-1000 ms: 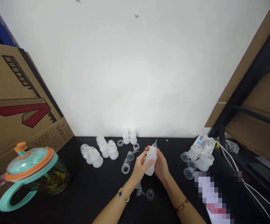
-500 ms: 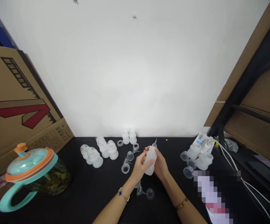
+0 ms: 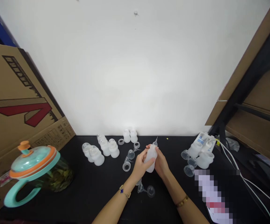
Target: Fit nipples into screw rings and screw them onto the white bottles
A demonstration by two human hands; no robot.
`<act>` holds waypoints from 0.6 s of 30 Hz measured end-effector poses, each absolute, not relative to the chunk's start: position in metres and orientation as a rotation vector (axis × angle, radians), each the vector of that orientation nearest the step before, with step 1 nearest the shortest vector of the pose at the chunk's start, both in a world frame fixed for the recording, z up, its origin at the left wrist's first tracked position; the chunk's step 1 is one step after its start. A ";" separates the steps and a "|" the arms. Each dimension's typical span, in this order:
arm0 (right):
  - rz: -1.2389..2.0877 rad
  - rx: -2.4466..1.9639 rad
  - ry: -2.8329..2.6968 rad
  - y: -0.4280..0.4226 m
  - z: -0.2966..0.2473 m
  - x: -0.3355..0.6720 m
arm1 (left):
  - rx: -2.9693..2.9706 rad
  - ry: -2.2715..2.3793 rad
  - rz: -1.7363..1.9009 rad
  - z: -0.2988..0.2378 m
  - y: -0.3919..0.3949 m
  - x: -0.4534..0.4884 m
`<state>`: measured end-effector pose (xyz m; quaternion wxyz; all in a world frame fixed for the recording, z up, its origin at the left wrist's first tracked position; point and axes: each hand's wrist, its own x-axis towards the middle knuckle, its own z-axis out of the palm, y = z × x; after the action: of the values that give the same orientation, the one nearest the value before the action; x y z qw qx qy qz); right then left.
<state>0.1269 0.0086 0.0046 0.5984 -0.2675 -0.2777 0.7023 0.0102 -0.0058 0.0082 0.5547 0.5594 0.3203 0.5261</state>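
Note:
Both hands hold one small white squeeze bottle (image 3: pixel 151 158) with a clear pointed nozzle (image 3: pixel 155 142) at its top, tilted a little to the right. My left hand (image 3: pixel 141 163) wraps the bottle's left side, its thumb across the front. On the other side my right hand (image 3: pixel 161 162) grips near the neck, most of its fingers hidden behind. Just below the wrists lie clear funnel-like nozzle parts (image 3: pixel 140 187) and a clear cap (image 3: pixel 151 191). Left of the hands are a clear ring (image 3: pixel 126 166) and a clear dome cap (image 3: pixel 131 154).
Several capped white bottles (image 3: pixel 97 155) stand at left, with two more bottles (image 3: pixel 133 136) by the wall. At right, open white bottles (image 3: pixel 205 159) and clear caps (image 3: pixel 189 170) sit beside a power strip (image 3: pixel 203 138) with white cables. A large teal-lidded jug (image 3: pixel 55 177) occupies the left side.
The camera view has shifted slightly. Both hands keep hold of the bottle in nearly the same pose.

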 end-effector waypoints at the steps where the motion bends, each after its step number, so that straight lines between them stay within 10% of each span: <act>1: 1.630 -0.617 -0.637 0.009 0.005 0.127 | 1.320 0.756 1.245 0.008 -0.006 0.010; 18: 1.654 -0.554 -0.602 0.010 0.002 0.128 | 1.327 0.773 1.252 0.002 -0.003 0.010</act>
<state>0.1281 0.0099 0.0018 0.6036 -0.2394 -0.2603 0.7146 0.0099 -0.0032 0.0016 0.5483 0.5601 0.3263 0.5284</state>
